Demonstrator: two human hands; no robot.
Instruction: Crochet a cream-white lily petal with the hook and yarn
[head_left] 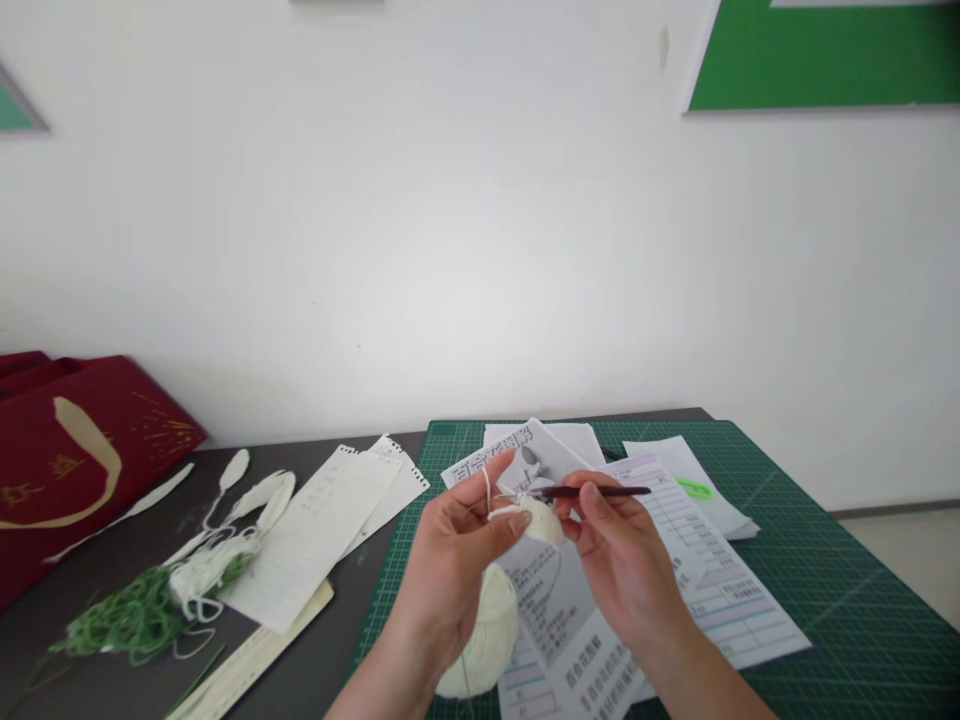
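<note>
My left hand (469,530) pinches a small cream crocheted piece (543,524) between thumb and fingers. A strand of white yarn loops over its raised index finger. In my right hand (616,535) is a crochet hook (592,491) with a dark red-brown handle, held level and pointing left. The hook's metal tip meets the upper edge of the crocheted piece; the exact stitch is too small to make out. Below my left hand stands a ball of cream yarn (491,630), partly covered by my wrist.
Printed sheets (739,610) lie on a green cutting mat (847,590), with a bright green clip-like item (694,489) on top. To the left are handwritten pages (315,510), green yarn (124,615), white crocheted pieces (262,495) and a red bag (82,450). A wall rises behind.
</note>
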